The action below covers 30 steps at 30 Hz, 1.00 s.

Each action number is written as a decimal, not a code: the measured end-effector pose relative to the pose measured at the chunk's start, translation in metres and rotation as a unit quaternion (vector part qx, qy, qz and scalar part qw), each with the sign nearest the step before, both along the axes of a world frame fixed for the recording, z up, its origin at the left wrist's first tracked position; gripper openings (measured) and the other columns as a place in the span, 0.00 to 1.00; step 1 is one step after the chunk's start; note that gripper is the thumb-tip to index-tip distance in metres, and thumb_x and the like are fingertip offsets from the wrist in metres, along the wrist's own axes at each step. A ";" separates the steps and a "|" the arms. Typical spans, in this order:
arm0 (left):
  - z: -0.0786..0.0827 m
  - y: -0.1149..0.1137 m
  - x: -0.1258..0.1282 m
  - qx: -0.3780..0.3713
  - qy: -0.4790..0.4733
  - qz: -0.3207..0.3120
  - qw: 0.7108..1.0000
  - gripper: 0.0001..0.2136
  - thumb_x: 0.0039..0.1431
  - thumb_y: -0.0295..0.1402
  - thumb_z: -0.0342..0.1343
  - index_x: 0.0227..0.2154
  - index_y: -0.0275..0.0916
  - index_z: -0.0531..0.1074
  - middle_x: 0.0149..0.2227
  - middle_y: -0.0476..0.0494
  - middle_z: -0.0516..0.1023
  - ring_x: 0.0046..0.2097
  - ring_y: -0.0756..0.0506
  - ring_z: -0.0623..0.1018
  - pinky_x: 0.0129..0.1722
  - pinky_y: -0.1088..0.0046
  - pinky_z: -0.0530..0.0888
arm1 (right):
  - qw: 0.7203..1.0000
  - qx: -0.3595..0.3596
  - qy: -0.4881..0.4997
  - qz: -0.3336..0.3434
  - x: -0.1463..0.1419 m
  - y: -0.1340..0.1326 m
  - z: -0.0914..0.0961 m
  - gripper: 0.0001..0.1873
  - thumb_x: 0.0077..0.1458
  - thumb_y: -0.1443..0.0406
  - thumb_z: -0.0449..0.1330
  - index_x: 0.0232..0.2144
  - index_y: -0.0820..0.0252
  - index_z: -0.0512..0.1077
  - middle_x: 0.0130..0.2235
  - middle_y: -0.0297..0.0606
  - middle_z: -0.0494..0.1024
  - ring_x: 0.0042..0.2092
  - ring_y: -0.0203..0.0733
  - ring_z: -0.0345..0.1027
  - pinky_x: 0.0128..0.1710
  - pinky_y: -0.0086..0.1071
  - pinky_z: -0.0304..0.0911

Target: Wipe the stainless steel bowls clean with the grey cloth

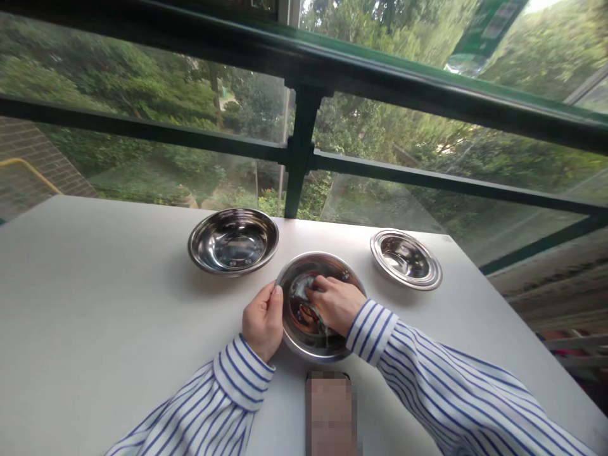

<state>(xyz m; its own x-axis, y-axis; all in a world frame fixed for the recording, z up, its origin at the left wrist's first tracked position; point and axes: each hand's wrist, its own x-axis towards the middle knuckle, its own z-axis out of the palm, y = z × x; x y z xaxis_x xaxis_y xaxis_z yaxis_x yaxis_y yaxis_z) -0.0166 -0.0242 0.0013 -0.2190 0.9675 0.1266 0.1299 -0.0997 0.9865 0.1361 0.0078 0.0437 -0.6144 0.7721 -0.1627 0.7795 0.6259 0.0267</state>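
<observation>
A shiny steel bowl (304,345) sits on the white table (104,304) right in front of me. My left hand (263,320) grips the bowl's left rim, thumb over the edge. Inside the bowl, my right hand (335,303) is closed on a pale, crumpled wipe (300,286) and presses it against the inner wall. Both arms wear blue-and-white striped sleeves.
A wider steel bowl (233,241) stands at the back left and a smaller steel dish (405,258) at the back right. A blurred flat object (329,411) lies at the table's near edge. A dark railing (301,152) with glass panels runs behind the table.
</observation>
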 end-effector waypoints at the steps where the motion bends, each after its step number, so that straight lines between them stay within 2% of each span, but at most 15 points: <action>1: 0.000 0.000 0.000 -0.001 0.007 0.002 1.000 0.16 0.59 0.37 0.46 0.40 0.32 0.74 0.30 0.44 0.78 0.34 0.46 0.76 0.36 0.74 0.71 | 1.000 -0.007 0.001 0.017 -0.002 -0.003 0.000 0.13 0.59 0.65 0.49 0.42 0.58 0.71 0.40 0.42 0.70 0.39 0.43 0.66 0.35 0.32 0.63; 4: -0.001 0.000 -0.001 0.002 0.017 0.002 1.000 0.17 0.59 0.38 0.45 0.40 0.32 0.74 0.28 0.45 0.77 0.31 0.47 0.75 0.33 0.74 0.71 | 0.999 -0.013 -0.004 0.036 -0.006 -0.011 0.001 0.12 0.59 0.65 0.49 0.42 0.56 0.70 0.39 0.40 0.71 0.39 0.42 0.66 0.35 0.31 0.63; 9: -0.003 0.001 0.000 0.021 -0.004 -0.004 1.000 0.16 0.60 0.36 0.46 0.42 0.32 0.73 0.37 0.41 0.79 0.40 0.45 0.76 0.40 0.75 0.71 | 0.999 0.009 -0.022 -0.028 0.004 -0.005 0.004 0.16 0.61 0.65 0.46 0.45 0.59 0.69 0.41 0.44 0.71 0.40 0.44 0.68 0.36 0.34 0.62; 13: -0.003 0.000 0.001 0.031 -0.009 -0.012 0.999 0.16 0.60 0.36 0.46 0.42 0.31 0.73 0.36 0.41 0.79 0.39 0.46 0.77 0.40 0.76 0.71 | 0.998 0.011 -0.036 -0.055 0.008 -0.002 0.005 0.16 0.60 0.67 0.45 0.43 0.62 0.70 0.38 0.46 0.71 0.37 0.45 0.69 0.32 0.34 0.63; 19: -0.005 0.002 0.000 0.023 0.007 -0.002 1.000 0.16 0.60 0.35 0.45 0.42 0.31 0.73 0.37 0.41 0.79 0.38 0.46 0.76 0.39 0.75 0.71 | 0.999 0.004 -0.029 -0.025 -0.013 -0.004 0.008 0.15 0.59 0.64 0.48 0.45 0.59 0.68 0.42 0.45 0.70 0.41 0.44 0.67 0.36 0.33 0.63; 26: -0.002 0.001 0.002 0.029 -0.002 -0.005 1.000 0.16 0.59 0.34 0.45 0.43 0.31 0.73 0.37 0.41 0.79 0.40 0.46 0.77 0.41 0.76 0.71 | 0.996 0.022 -0.040 -0.075 -0.001 0.002 0.003 0.16 0.58 0.69 0.45 0.42 0.66 0.70 0.39 0.49 0.70 0.38 0.48 0.67 0.33 0.37 0.63; 30: -0.002 0.001 0.001 0.021 0.013 0.013 1.000 0.16 0.59 0.35 0.45 0.42 0.31 0.73 0.35 0.41 0.79 0.38 0.46 0.77 0.39 0.75 0.72 | 0.999 0.014 -0.025 -0.025 -0.012 -0.001 0.003 0.14 0.59 0.65 0.47 0.40 0.62 0.71 0.39 0.45 0.71 0.39 0.45 0.67 0.34 0.34 0.63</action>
